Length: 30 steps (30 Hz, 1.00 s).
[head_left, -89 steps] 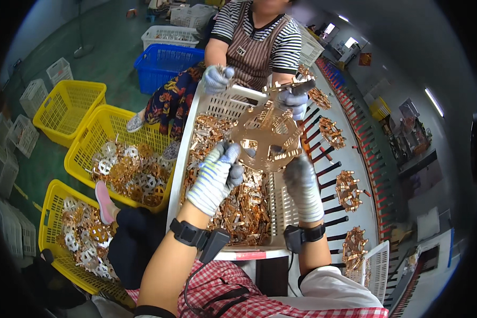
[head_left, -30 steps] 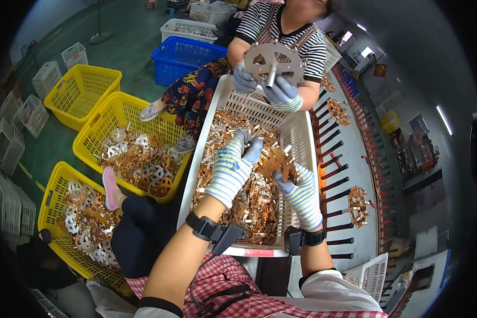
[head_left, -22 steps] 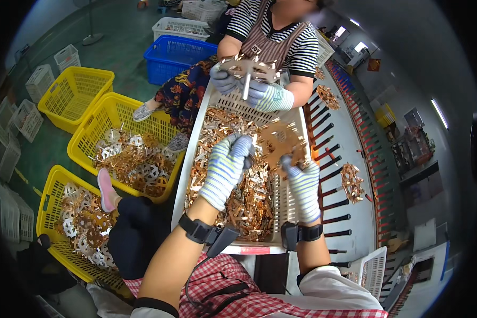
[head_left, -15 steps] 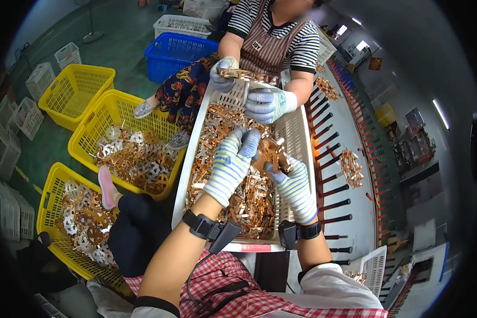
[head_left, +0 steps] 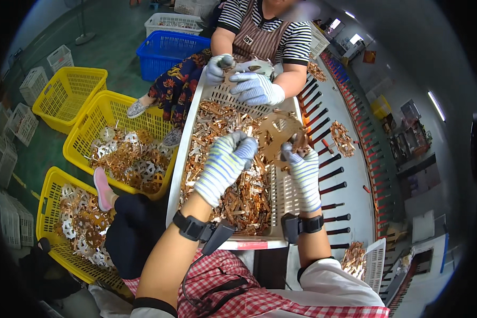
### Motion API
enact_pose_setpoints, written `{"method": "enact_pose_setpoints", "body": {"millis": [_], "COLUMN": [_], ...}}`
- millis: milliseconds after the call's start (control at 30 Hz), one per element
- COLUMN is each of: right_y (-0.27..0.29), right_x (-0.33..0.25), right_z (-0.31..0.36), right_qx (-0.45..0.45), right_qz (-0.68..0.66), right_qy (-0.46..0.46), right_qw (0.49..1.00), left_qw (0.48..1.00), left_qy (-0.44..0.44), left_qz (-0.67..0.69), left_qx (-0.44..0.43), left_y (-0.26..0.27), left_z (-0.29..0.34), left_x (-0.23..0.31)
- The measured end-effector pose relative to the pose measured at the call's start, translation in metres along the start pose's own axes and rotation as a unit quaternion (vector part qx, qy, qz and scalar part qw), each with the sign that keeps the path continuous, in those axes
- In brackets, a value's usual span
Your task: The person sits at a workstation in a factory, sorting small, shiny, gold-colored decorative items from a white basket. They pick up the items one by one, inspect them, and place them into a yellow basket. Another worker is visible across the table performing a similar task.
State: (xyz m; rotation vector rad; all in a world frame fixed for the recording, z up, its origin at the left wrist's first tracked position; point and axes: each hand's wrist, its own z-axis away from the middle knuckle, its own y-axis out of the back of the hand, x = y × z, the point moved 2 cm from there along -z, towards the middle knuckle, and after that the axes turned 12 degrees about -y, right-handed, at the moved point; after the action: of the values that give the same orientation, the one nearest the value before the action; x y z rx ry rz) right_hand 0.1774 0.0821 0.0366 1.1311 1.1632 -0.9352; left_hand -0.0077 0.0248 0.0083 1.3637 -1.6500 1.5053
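A copper-coloured metal plate with cut-out holes (head_left: 277, 131) is tilted above the bin, gripped at its right edge by my gloved right hand (head_left: 303, 172). My gloved left hand (head_left: 228, 163) hovers left of the plate, apart from it. Its fingers are curled together, and whatever they hold, if anything, is hidden. Beneath both hands a white plastic bin (head_left: 173, 199) contains a heap of small copper-coloured metal pieces (head_left: 244, 204). Across the bin, a co-worker's gloved hands (head_left: 257, 89) hold another cut-out metal plate (head_left: 254, 67).
Yellow baskets (head_left: 49, 222) on the left contain silver and copper-coloured cut-out plates. A blue basket (head_left: 143, 63) stands beyond them. Along the bin's right runs a rack of black-handled rods (head_left: 334, 174), with a bundle of copper-coloured pieces (head_left: 343, 139) beside it.
The plate in my right hand has turned its broad face into view. My left hand has drawn away from it. The co-worker's plate has tilted.
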Motion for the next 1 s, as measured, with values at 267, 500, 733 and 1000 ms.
{"method": "enact_pose_setpoints", "body": {"millis": [267,500,733,1000], "right_y": [-0.023,0.015,0.006,0.068], "right_x": [0.032,0.016,-0.022,-0.002], "right_z": [0.005,-0.012,0.033,0.061], "right_qx": [-0.094,0.032,-0.05,-0.078], "right_qz": [0.179,0.006,-0.128,-0.49], "right_qy": [0.09,0.007,-0.032,-0.042], "right_qw": [0.975,0.999,0.99,0.867], "left_qw": [0.951,0.782,0.958,0.967], "left_qy": [-0.097,-0.243,-0.069,-0.059], "left_qz": [-0.29,-0.569,-0.277,-0.199], "left_qx": [-0.04,-0.083,-0.032,0.152], "left_y": [-0.013,-0.018,-0.014,0.042], "left_z": [0.0,0.012,0.002,0.057], "left_x": [-0.009,0.015,-0.008,0.063]}}
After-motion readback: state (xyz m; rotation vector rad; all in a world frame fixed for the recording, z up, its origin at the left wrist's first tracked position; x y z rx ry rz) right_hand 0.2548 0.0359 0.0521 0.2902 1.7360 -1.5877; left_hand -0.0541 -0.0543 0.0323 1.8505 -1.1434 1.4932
